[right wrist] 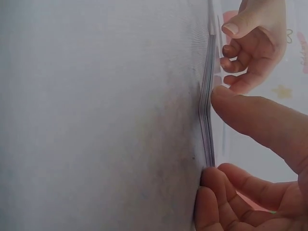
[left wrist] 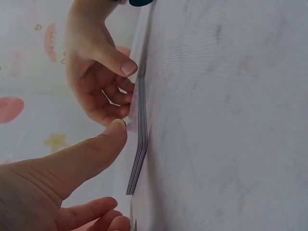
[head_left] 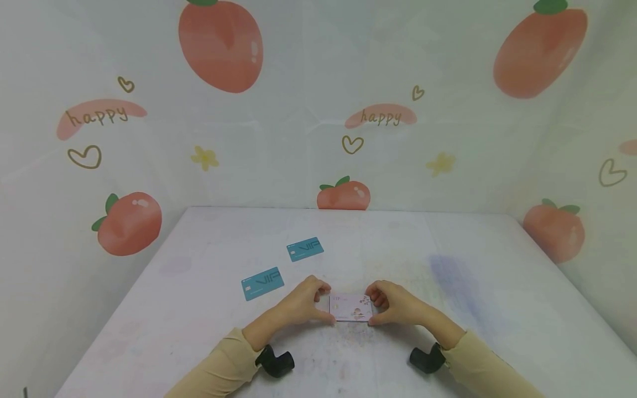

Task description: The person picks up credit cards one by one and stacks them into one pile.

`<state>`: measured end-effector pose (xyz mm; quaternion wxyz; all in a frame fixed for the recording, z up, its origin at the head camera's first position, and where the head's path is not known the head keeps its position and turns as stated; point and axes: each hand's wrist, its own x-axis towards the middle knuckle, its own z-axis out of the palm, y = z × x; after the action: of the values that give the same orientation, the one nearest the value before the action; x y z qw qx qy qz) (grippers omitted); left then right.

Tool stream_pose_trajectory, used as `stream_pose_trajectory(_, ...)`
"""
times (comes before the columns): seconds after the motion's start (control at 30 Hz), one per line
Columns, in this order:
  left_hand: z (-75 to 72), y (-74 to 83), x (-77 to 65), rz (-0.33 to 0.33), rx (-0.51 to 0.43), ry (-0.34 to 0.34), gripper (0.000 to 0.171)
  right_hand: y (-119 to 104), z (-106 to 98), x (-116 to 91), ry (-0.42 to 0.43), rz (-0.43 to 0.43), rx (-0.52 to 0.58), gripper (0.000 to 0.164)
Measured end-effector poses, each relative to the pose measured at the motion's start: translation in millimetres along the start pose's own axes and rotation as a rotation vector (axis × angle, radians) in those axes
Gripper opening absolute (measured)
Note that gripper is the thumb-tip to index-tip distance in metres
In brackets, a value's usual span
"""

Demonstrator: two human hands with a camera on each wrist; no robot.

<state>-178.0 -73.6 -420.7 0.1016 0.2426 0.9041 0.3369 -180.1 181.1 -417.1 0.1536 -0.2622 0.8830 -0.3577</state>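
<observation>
Wrist views: layered edges of card stack
Head view only: pink top face, lettering upright; two teal cards
Long axis: left to right, on surface between hands
Left hand, right hand: fingers curled, gripping opposite short ends

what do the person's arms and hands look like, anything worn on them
The left sleeve and right sleeve are long and plain beige. A black, elbow-shaped left wrist piece sits by one sleeve end, a matching right wrist piece by the other. The left hand and right hand wear no gloves.
</observation>
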Motion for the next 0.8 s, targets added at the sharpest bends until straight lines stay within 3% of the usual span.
stream_pose_trajectory(0.27, -7.5, -2.9, 0.4, 0.027, -0.014, 0.021, 0.056, -3, -5, 2, 0.013, -0.032, -0.023, 0.045)
stream_pose_trajectory(0.53, -13.1, -6.4, 0.9, 0.016, -0.04, 0.045, 0.052, -5, -11, 11, 0.068, -0.053, -0.077, 0.038)
stream_pose_trajectory(0.8, -19.4, -9.4, 1.0, -0.005, -0.06, 0.061, 0.052, -5, -16, 24, 0.07, -0.064, -0.078, 0.036)
